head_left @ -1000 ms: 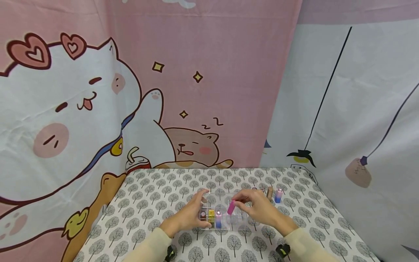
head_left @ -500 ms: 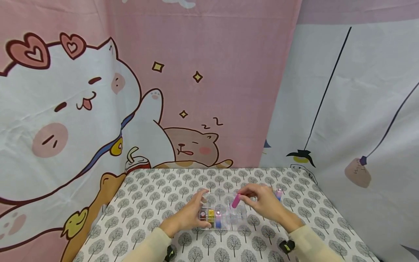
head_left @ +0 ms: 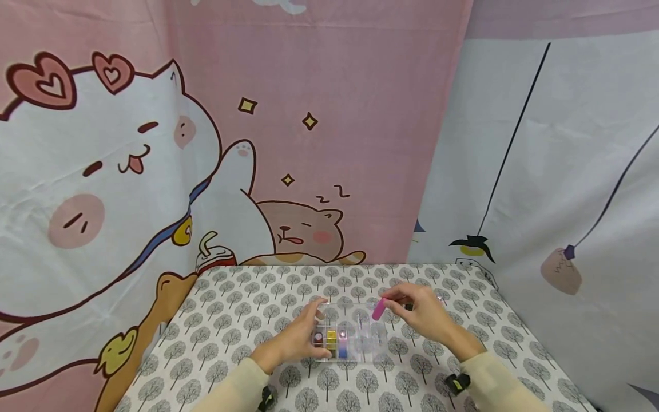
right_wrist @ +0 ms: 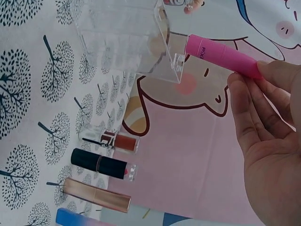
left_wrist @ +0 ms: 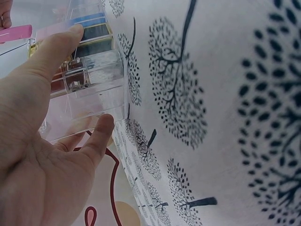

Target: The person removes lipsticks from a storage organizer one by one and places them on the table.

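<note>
A clear compartmented lipstick organizer (head_left: 372,350) stands on the table. My left hand (head_left: 292,340) holds its left end, thumb at the front and fingers around the far side. Three filled slots show there: a dark red tube (head_left: 318,339), a gold-topped one (head_left: 332,339) and a pink-and-blue one (head_left: 342,345). Between thumb and fingertips, my right hand (head_left: 426,313) pinches a bright pink lipstick tube (right_wrist: 221,55), tilted, above the organizer's back right part. In the right wrist view the tube appears apart from the organizer's wall (right_wrist: 162,70).
Right of the organizer stand a lip gloss (right_wrist: 126,142), a black lipstick (right_wrist: 99,163), a gold tube (right_wrist: 96,194) and a blue-and-pink tube (right_wrist: 70,217). In the head view my right hand mostly hides them. Tree-print cloth (head_left: 247,303) covers the table; a cartoon curtain (head_left: 360,143) hangs behind.
My right hand has moved right and away from me with the pink lipstick tube, rising from over the organizer's compartments. My left hand has stayed on the organizer.
</note>
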Action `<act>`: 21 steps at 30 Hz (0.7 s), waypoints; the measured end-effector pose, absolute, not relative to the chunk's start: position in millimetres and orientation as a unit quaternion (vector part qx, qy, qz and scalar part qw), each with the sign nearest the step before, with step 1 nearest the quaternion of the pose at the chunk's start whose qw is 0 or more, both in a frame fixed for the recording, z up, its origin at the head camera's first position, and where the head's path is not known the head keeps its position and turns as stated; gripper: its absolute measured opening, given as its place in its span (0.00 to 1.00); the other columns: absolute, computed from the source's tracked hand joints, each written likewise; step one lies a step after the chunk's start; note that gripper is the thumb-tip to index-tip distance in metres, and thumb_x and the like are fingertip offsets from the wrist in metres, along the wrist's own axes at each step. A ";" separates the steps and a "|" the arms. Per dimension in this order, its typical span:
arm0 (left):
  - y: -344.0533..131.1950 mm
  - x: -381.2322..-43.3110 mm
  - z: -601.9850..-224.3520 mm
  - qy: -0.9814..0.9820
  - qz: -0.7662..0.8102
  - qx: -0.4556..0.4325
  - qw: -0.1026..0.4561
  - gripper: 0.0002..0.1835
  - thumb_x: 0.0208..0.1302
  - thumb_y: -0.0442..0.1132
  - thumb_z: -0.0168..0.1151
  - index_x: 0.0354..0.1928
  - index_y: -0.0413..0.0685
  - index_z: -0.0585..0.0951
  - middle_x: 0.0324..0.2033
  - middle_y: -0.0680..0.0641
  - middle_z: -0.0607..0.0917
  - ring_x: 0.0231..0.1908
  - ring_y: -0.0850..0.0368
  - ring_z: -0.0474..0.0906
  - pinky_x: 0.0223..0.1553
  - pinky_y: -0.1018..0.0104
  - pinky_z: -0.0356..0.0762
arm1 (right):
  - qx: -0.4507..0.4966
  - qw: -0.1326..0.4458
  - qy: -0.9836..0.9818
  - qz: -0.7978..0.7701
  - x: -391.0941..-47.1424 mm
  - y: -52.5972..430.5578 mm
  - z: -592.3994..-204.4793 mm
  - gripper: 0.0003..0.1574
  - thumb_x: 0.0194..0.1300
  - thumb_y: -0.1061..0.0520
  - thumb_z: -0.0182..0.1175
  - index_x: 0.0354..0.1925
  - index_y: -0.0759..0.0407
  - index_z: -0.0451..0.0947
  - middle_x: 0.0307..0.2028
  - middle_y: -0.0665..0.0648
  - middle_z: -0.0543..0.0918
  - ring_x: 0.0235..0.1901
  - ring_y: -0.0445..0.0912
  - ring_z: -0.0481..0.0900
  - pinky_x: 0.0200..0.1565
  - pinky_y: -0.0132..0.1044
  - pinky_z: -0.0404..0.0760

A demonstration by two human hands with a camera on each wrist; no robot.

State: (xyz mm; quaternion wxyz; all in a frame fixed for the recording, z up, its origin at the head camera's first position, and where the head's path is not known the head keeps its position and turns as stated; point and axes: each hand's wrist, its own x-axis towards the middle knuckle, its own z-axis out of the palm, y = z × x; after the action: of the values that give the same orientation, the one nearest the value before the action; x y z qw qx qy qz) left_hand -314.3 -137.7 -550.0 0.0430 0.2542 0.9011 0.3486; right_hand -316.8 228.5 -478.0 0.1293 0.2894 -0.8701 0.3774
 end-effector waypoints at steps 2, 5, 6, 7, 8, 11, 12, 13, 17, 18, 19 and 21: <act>-137.8 -314.1 -549.9 0.901 0.349 0.254 0.043 0.73 0.57 0.51 0.94 0.94 0.64 0.50 0.74 0.41 0.80 0.61 0.51 0.86 0.69 0.43 0.92 | 0.294 0.136 -0.868 0.376 -318.0 230.3 -478.6 0.12 0.79 0.58 0.76 0.57 0.50 0.94 0.47 0.48 0.98 0.41 0.35 0.93 0.42 0.33 0.95; -137.9 -314.1 -550.0 0.901 0.348 0.254 0.043 0.73 0.57 0.51 0.94 0.94 0.64 0.50 0.74 0.41 0.80 0.61 0.50 0.86 0.70 0.42 0.92 | 0.299 0.149 -0.864 0.377 -320.9 232.8 -481.1 0.11 0.79 0.59 0.76 0.56 0.50 0.94 0.48 0.49 0.98 0.42 0.36 0.95 0.43 0.35 0.97; -137.9 -314.1 -550.3 0.901 0.348 0.254 0.044 0.73 0.57 0.51 0.94 0.94 0.64 0.50 0.74 0.41 0.80 0.61 0.50 0.86 0.70 0.42 0.92 | 0.300 0.155 -0.863 0.376 -322.0 233.8 -482.1 0.10 0.79 0.59 0.76 0.56 0.51 0.94 0.48 0.49 0.98 0.42 0.36 0.95 0.44 0.35 0.97; -137.9 -314.2 -550.5 0.902 0.348 0.254 0.044 0.73 0.57 0.51 0.94 0.94 0.64 0.50 0.74 0.41 0.80 0.62 0.50 0.86 0.70 0.42 0.91 | 0.301 0.160 -0.862 0.376 -323.3 234.8 -483.1 0.10 0.79 0.59 0.76 0.55 0.52 0.94 0.47 0.49 0.98 0.42 0.36 0.95 0.43 0.35 0.97; -137.9 -314.5 -550.7 0.902 0.347 0.254 0.043 0.73 0.57 0.51 0.94 0.94 0.64 0.50 0.74 0.42 0.80 0.61 0.50 0.86 0.70 0.41 0.91 | 0.298 0.163 -0.862 0.375 -324.5 235.7 -483.9 0.09 0.79 0.59 0.76 0.55 0.52 0.94 0.47 0.49 0.98 0.42 0.35 0.95 0.43 0.34 0.97; -137.6 -314.7 -551.3 0.903 0.345 0.254 0.045 0.73 0.57 0.51 0.93 0.95 0.64 0.50 0.74 0.42 0.80 0.62 0.50 0.86 0.71 0.41 0.91 | 0.288 0.168 -0.865 0.376 -327.2 239.4 -486.2 0.09 0.79 0.58 0.77 0.55 0.53 0.94 0.46 0.49 0.98 0.41 0.35 0.95 0.41 0.33 0.96; -137.5 -314.8 -551.5 0.903 0.345 0.254 0.045 0.73 0.57 0.51 0.93 0.95 0.64 0.50 0.74 0.41 0.80 0.62 0.50 0.87 0.71 0.41 0.91 | 0.282 0.167 -0.867 0.376 -327.9 240.6 -486.7 0.10 0.79 0.58 0.77 0.55 0.54 0.94 0.45 0.49 0.98 0.40 0.35 0.94 0.40 0.33 0.96; -137.5 -315.0 -551.5 0.902 0.345 0.254 0.045 0.73 0.57 0.51 0.93 0.95 0.64 0.50 0.74 0.41 0.80 0.62 0.49 0.87 0.71 0.41 0.91 | 0.277 0.164 -0.868 0.379 -328.9 241.9 -487.3 0.10 0.79 0.57 0.77 0.55 0.54 0.94 0.45 0.49 0.98 0.40 0.35 0.94 0.39 0.33 0.95; -137.3 -314.8 -551.4 0.902 0.348 0.252 0.049 0.73 0.57 0.51 0.93 0.95 0.64 0.50 0.75 0.40 0.80 0.62 0.49 0.87 0.70 0.42 0.92 | 0.256 0.147 -0.870 0.394 -332.2 247.1 -489.3 0.11 0.79 0.57 0.77 0.57 0.55 0.93 0.44 0.50 0.99 0.39 0.35 0.95 0.37 0.35 0.95; -137.3 -314.8 -551.3 0.901 0.349 0.252 0.049 0.73 0.57 0.51 0.93 0.95 0.64 0.50 0.75 0.40 0.80 0.61 0.48 0.87 0.70 0.42 0.92 | 0.253 0.144 -0.871 0.396 -332.8 248.3 -489.6 0.12 0.79 0.57 0.77 0.57 0.55 0.93 0.44 0.51 0.99 0.39 0.36 0.95 0.36 0.36 0.95; -137.3 -314.8 -551.2 0.902 0.349 0.251 0.049 0.73 0.57 0.51 0.93 0.95 0.64 0.50 0.75 0.40 0.80 0.61 0.49 0.87 0.69 0.42 0.92 | 0.251 0.143 -0.870 0.399 -333.5 249.4 -490.0 0.12 0.79 0.57 0.77 0.57 0.55 0.93 0.44 0.52 0.99 0.39 0.36 0.95 0.36 0.36 0.95; -137.3 -314.7 -551.1 0.902 0.349 0.250 0.049 0.73 0.57 0.51 0.93 0.95 0.65 0.49 0.75 0.40 0.79 0.61 0.49 0.87 0.70 0.42 0.92 | 0.247 0.142 -0.871 0.400 -334.3 251.4 -490.4 0.11 0.79 0.57 0.77 0.56 0.54 0.93 0.44 0.54 0.99 0.38 0.36 0.94 0.34 0.37 0.95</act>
State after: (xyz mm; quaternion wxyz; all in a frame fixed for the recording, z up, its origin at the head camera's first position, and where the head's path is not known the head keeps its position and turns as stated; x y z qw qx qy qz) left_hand -314.7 -137.3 -551.1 0.0493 0.2503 0.9018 0.3488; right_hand -334.3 251.4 -490.4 0.1422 0.2474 -0.8710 0.3998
